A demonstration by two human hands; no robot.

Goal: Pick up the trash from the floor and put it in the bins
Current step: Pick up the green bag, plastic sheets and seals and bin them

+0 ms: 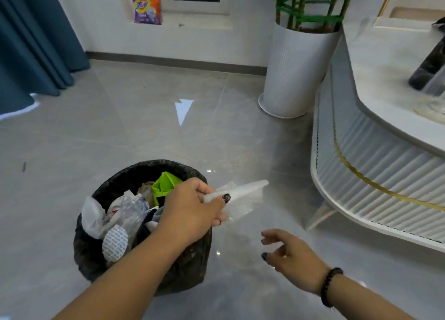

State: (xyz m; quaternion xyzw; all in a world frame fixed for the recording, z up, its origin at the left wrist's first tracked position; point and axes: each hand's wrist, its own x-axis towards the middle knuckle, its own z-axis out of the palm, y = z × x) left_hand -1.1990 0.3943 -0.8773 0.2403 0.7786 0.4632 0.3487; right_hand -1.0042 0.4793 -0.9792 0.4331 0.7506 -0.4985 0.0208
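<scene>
Head view of a floor clean-up, with the bin [144,228] as landmark. The left hand [192,209] pinches a clear plastic wrapper [240,197] between thumb and curled fingers, holding it just beyond the bin's right rim, above the floor [144,117]; the wrapper is not yet inside. The right hand [289,254] hovers to the right of the bin, fingers loosely spread, holding nothing. The wrapper appears thin, light and limp, likely slippery and prone to drifting when released; a pinch at its stiffer folded edge, as here, seems the surest hold. The bin, lined with a black bag, already carries a green paper piece [166,182], crumpled plastic and a white blister pack [115,244], filling it near the rim, so added trash may need pressing down. The floor is glossy grey tile. Beyond the bin stand a white planter [296,72], a curved white cabinet [375,156] to its right, and blue curtains [36,43] far left.
</scene>
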